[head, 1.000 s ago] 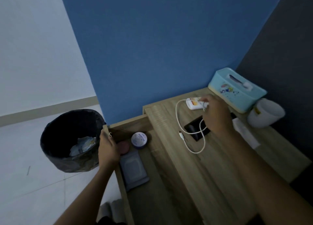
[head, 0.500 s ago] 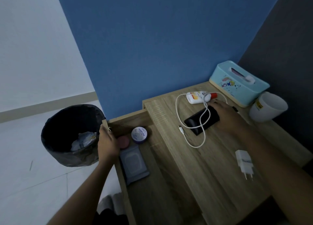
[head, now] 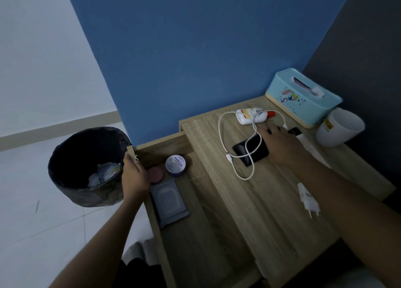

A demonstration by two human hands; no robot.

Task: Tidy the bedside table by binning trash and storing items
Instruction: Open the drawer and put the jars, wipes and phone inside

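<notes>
Bedside table [head: 271,211]: jar [head: 175,164] lid reads "MOIST"; left fingers [head: 132,168] grip drawer front [head: 131,152]; right fingers' [head: 272,131] state unclear.

One head camera looks forward and down, from near and above, at the bedside table [head: 256,201]; the blue wall [head: 195,49] is far behind.

Both forearms are bare, sleeveless to the frame edge, with no rings visible
</notes>
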